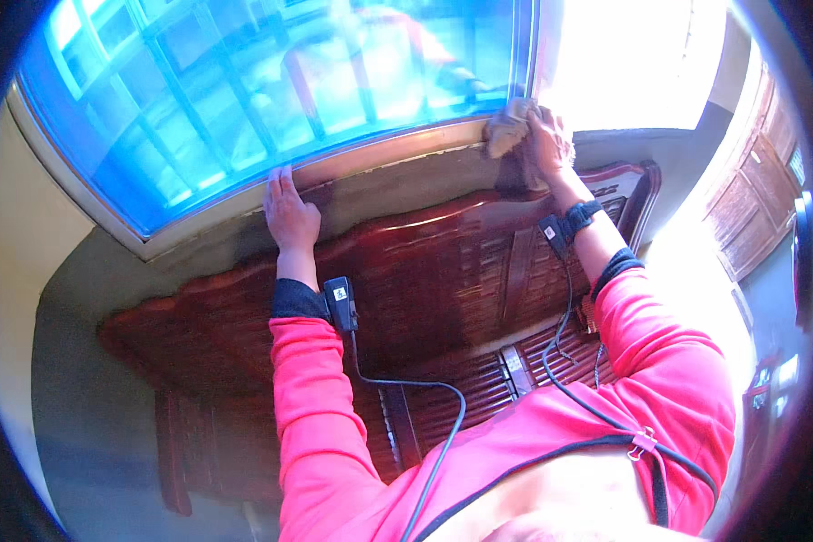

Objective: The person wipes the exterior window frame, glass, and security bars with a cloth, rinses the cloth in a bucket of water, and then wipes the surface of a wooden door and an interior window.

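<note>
A brownish cloth is bunched under my right hand, whose fingers press it against the lower right corner of the window frame. Part of the cloth hangs down below the sill edge. My left hand rests on the lower frame farther left, fingers stretched upward and touching its edge, with nothing in them. Above both hands is the blue-tinted window pane, which shows bars and a reflection.
Below the window stands a dark red carved wooden bench with a slatted seat. Cables run from boxes on both my wrists across my front. At the far right is a brown panelled wooden door.
</note>
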Motion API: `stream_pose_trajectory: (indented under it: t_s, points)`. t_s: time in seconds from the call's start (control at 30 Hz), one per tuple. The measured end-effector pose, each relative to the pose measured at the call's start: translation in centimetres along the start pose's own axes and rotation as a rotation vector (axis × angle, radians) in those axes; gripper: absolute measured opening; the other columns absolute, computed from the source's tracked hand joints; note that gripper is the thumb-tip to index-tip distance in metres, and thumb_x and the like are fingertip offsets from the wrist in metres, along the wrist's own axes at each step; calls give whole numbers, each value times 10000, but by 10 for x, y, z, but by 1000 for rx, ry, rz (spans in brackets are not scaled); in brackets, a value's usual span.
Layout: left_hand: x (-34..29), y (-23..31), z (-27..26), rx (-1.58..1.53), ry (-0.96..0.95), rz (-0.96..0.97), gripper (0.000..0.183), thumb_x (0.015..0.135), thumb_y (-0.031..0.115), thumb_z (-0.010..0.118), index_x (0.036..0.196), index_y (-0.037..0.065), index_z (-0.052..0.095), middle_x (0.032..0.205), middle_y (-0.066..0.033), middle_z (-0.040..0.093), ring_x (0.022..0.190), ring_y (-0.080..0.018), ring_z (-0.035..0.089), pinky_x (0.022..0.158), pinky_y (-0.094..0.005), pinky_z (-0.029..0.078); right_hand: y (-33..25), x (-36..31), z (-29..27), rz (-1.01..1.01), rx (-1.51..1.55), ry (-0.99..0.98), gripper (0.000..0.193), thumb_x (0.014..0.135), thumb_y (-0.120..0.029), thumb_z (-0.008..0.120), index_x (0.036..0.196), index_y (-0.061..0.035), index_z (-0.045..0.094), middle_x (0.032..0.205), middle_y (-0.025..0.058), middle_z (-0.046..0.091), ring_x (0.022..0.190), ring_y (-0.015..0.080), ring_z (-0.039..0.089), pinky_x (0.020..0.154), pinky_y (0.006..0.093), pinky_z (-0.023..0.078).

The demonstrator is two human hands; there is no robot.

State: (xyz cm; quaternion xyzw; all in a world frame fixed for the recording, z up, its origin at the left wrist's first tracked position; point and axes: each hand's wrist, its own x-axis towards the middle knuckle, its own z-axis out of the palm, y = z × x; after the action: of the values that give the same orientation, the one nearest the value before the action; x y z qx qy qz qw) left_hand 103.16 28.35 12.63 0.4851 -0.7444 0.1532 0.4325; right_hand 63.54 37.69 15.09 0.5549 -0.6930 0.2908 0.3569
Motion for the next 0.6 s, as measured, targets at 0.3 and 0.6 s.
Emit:
stream_pose_trajectory:
  t_s: [0.3,0.6]
  points:
    - [-2,1,0,-164,7,16,604,564,-23,514,1154,20,391,1169,-175,401,1117,-349,379,951,-407,308,-161,-8,31,-38,397,-66,282,747,-70,461,1026,-35,483,987,132,490,930,287,469,786,400,402]
    - [0,5,-14,116,-78,-21,573,587,-30,515,1144,67,422,1174,-112,417,1027,-332,442,853,-404,372,-95,-2,22,-154,439,50,195,746,-132,494,929,-137,563,828,110,556,767,308,546,667,417,439]
